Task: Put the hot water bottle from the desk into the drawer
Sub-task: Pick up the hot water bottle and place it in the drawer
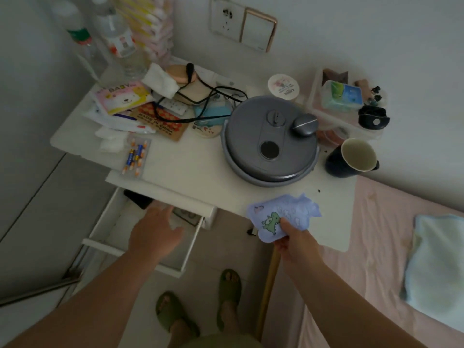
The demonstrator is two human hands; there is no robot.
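- The right hand (292,241) pinches the small, soft lilac hot water bottle with a green dinosaur print (281,216) in its grip, thumb on top, at the bottle's near corner.
- The bottle sits at the near edge of the white bench (190,167), just near of the round grey lidded cooker (270,140).
- The left hand (154,232) hovers over the pulled-out white drawer (105,229) under the bench's near-left side, its grip spread, fingers apart, holding nothing.
- A dark mug (351,158) stands right of the cooker; a blister pack of batteries (136,156) lies to its left.
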